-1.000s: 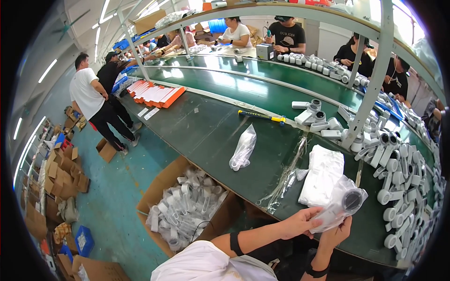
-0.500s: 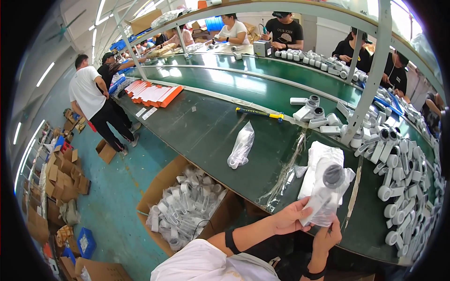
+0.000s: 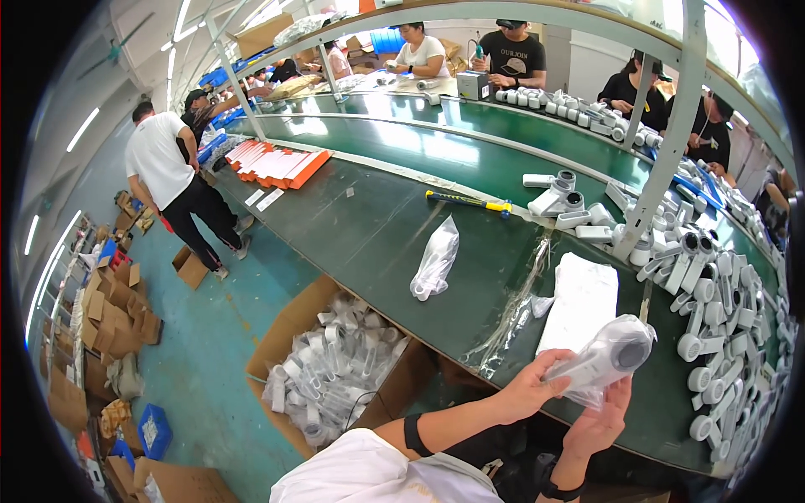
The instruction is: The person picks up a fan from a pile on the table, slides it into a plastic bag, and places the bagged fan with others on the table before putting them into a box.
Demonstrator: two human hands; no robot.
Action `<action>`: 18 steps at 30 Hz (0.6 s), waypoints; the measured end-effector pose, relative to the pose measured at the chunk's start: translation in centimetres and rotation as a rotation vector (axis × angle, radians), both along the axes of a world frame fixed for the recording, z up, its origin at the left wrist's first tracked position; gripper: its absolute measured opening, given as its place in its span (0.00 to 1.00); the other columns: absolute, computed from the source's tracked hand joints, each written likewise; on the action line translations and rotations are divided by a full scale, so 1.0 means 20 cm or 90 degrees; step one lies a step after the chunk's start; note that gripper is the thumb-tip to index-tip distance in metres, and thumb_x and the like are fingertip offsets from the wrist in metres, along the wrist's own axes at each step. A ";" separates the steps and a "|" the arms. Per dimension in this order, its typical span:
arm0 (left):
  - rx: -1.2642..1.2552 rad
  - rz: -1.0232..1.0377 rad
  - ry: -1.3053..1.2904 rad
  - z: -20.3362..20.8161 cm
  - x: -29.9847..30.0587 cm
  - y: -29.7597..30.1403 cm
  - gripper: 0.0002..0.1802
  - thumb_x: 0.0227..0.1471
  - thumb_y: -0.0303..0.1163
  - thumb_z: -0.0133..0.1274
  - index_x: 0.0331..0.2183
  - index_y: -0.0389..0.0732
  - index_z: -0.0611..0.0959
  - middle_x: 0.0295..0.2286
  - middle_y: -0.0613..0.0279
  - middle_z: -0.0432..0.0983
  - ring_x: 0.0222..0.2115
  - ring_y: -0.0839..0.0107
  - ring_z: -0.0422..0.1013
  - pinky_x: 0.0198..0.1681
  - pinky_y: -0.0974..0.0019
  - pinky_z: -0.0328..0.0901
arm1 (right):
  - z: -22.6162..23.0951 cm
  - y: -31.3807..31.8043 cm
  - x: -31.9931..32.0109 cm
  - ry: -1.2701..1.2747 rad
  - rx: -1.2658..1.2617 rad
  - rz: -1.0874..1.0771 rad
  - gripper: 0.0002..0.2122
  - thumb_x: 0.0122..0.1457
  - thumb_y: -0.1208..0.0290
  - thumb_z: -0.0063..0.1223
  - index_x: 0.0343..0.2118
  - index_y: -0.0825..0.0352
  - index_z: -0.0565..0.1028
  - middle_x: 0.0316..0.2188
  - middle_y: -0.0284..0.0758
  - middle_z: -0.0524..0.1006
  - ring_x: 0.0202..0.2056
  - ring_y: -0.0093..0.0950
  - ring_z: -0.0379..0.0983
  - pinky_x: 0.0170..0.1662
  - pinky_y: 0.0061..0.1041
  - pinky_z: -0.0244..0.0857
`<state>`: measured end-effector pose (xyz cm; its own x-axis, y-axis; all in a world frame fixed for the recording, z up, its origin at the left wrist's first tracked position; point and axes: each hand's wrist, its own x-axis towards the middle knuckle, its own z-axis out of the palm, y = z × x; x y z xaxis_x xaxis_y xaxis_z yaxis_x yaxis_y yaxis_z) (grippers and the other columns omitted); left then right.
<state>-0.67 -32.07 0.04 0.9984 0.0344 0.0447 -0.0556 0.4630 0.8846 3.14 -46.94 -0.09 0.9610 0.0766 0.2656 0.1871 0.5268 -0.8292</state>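
Note:
Over the table's near edge I hold a white handheld device (image 3: 599, 362) with a round grey head, wrapped in a clear plastic bag. My left hand (image 3: 537, 390) is closed around its handle end. Against the bag's lower right side, the fingers of my right hand (image 3: 597, 423) grip the plastic, partly hidden behind it. Just beyond my hands lies a stack of flat white plastic bags (image 3: 584, 289). Another bagged device (image 3: 436, 261) rests on the dark green table (image 3: 360, 243), left of the stack.
Many unbagged devices (image 3: 713, 352) are piled at the right. A yellow-and-black hammer (image 3: 470, 202) lies near the conveyor (image 3: 411, 144). Below the table, a carton (image 3: 281, 335) holds bagged devices. A metal post (image 3: 667, 159) rises at the right. Orange-and-white boxes (image 3: 277, 163) sit far left; people work beyond.
Both my hands have carried the bagged device right, tilting its round head rightward. The right hand's fingers have moved behind the bag. More of the white bag stack shows.

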 end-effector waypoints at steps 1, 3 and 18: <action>-0.001 0.000 0.000 0.02 0.00 0.00 0.27 0.62 0.34 0.48 0.59 0.41 0.61 0.51 0.64 0.64 0.46 0.76 0.64 0.46 0.70 0.64 | 0.02 -0.01 0.00 0.041 0.004 -0.031 0.32 0.60 0.52 0.38 0.62 0.73 0.56 0.61 0.47 0.59 0.62 0.42 0.56 0.63 0.41 0.49; 0.013 0.033 0.019 0.08 -0.01 0.00 0.28 0.62 0.34 0.49 0.59 0.39 0.61 0.49 0.63 0.65 0.49 0.75 0.64 0.50 0.71 0.62 | 0.02 -0.02 0.00 0.083 0.006 -0.064 0.31 0.61 0.54 0.37 0.62 0.72 0.56 0.61 0.48 0.58 0.62 0.42 0.55 0.64 0.41 0.48; -0.050 -0.122 0.007 0.10 0.00 0.13 0.14 0.57 0.28 0.55 0.45 0.34 0.78 0.35 0.62 0.76 0.35 0.77 0.73 0.39 0.71 0.71 | -0.06 -0.02 0.02 0.201 0.007 0.135 0.20 0.64 0.61 0.49 0.50 0.72 0.68 0.39 0.37 0.77 0.35 0.26 0.76 0.29 0.24 0.70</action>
<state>-0.72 -29.42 2.09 0.9874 -0.1536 0.0388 0.0494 0.5317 0.8455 3.59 -47.33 -1.20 0.9588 0.2813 -0.0388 -0.1903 0.5352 -0.8230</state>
